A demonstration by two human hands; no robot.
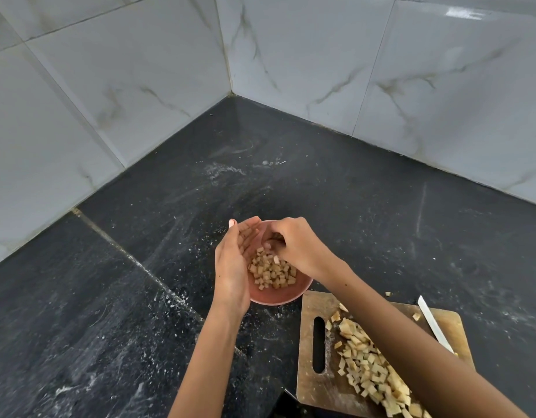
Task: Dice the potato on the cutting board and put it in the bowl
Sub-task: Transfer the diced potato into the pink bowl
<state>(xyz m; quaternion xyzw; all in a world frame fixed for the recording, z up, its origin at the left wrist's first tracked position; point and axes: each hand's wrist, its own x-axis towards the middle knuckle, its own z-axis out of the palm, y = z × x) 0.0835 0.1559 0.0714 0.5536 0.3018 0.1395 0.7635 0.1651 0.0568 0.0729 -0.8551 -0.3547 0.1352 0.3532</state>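
Surface (336,182): dark speckled stone, streaked with pale dust, set into a corner of white marbled wall tiles (110,86).
Cutting board (313,384): wooden, slotted handle hole, lying at the lower right just beside the bowl.
Right arm: reaches from the lower right across the cutting board, covering part of it.
Left arm: rises from the bottom edge toward the bowl.
Bowl (275,297): pink, on the surface, holding a heap of potato dice (272,273).
Left hand (233,260): over the bowl's left rim, palm turned inward, fingers straight and together, cupped like a wall.
Right hand (294,245): above the bowl, knuckles up, fingers curled downward, tips close together; whether they pinch any dice I cannot tell.
Knife (435,325): white blade, resting on the board's right side.
Diced potato (372,369): a long pile on the board.
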